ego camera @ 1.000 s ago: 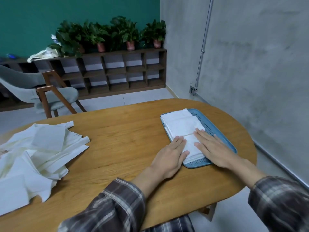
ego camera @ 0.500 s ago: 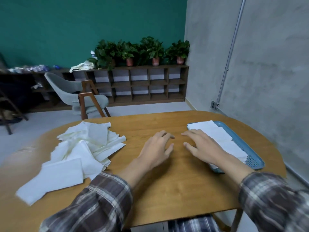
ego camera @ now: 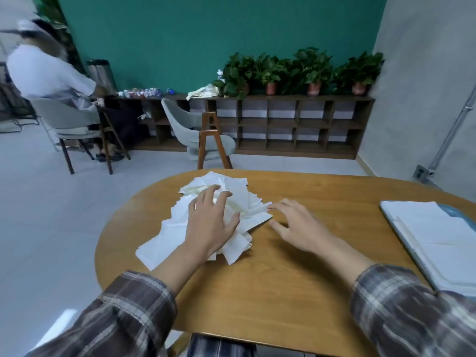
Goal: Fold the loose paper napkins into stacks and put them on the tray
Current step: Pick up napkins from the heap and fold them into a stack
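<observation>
The room has a teal back wall (ego camera: 206, 34) and a grey wall on the right, with a long low shelf unit (ego camera: 283, 124) running along the teal one and a row of potted plants (ego camera: 309, 70) on top of it. In front of me is the oval wooden counter (ego camera: 283, 292). Beyond it stands a grey chair (ego camera: 201, 132) with wooden legs, and far off to the left a person (ego camera: 46, 73) sits with their back to me.

At the counter's right edge lies the blue tray (ego camera: 456, 211), only partly in view, with folded napkin stacks (ego camera: 438, 240) covering most of it. The loose napkins (ego camera: 175, 233) lie in a messy white pile toward the counter's far left, well apart from the tray.

My left hand (ego camera: 211, 222) is spread flat over the middle of that pile, fingers splayed and released, gripping nothing. My right hand (ego camera: 296, 225) is beside it over bare wood, also released, its fingertips at the pile's right edge and the thumb held out to the side.
</observation>
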